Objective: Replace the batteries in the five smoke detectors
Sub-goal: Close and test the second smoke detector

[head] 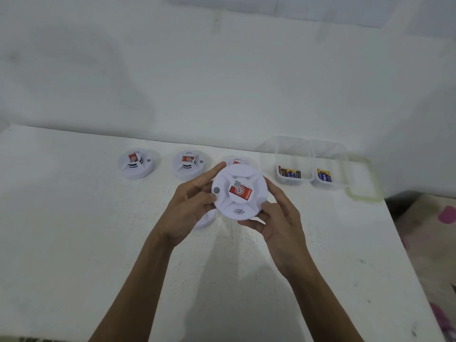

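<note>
I hold a round white smoke detector (239, 193) with a red label above the table, its front facing me. My left hand (195, 201) grips its left rim, and my right hand (276, 218) grips its lower right rim. Two more detectors (136, 163) (189, 164) stand in a row at the back. A third (237, 161) peeks out behind the held one. Another white round piece (204, 222) lies under my left hand, mostly hidden. Batteries (290, 173) (324, 175) lie in two clear tubs.
The two clear plastic tubs (311, 156) stand at the back right of the white table (74, 230), next to a clear lid (365, 191). A white wall rises behind. Patterned fabric (429, 243) lies beyond the table's right edge.
</note>
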A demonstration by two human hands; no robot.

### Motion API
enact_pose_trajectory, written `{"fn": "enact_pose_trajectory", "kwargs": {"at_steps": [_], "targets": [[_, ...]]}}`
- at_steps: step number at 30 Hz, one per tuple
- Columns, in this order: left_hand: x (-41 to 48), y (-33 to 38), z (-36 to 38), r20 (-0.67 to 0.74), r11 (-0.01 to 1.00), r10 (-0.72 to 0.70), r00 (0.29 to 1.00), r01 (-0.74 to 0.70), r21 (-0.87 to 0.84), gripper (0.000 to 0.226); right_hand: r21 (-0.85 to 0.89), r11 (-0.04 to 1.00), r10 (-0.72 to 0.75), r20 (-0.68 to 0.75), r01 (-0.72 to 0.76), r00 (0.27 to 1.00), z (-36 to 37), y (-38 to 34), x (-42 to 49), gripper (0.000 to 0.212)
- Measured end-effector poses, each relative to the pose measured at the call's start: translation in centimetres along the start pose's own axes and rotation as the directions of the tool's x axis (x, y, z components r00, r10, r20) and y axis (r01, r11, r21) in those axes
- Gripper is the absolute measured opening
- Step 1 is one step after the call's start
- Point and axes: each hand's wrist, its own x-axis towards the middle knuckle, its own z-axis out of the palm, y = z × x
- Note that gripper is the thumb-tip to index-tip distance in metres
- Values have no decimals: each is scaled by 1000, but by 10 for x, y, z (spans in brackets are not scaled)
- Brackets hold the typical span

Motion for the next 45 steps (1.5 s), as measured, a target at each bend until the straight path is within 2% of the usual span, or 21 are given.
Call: {"fn": "enact_pose_trajectory", "kwargs": {"at_steps": [4, 11, 19, 28, 37, 45], "targets": [[-1, 0, 1, 1, 1000, -7, 1000, 7, 6, 53, -5, 1000, -8, 13, 8, 1000, -2, 0, -3, 40], [-1, 1, 3, 5, 1000, -25, 1000, 25, 17, 48, 4, 1000, -5, -9, 5, 1000, -4, 0, -6, 39], [-3, 2, 3, -9, 1000, -22, 1000, 23, 15, 49, 13, 1000, 2, 2, -2, 1000, -2, -2, -8, 51], [-5, 3, 2, -9, 1000, -17, 1000, 17, 11, 45, 4, 1000, -7, -5, 7, 1000, 0, -1, -10, 41], [-4, 3, -5, 56, 999, 19, 998, -21, 26, 57, -16, 1000, -13, -20, 12, 1000, 5, -3, -12, 40], [-12, 6, -22, 60, 997, -15, 998, 20, -79, 50, -17, 1000, -9, -16, 9, 1000, 22, 0, -15, 38]]}}
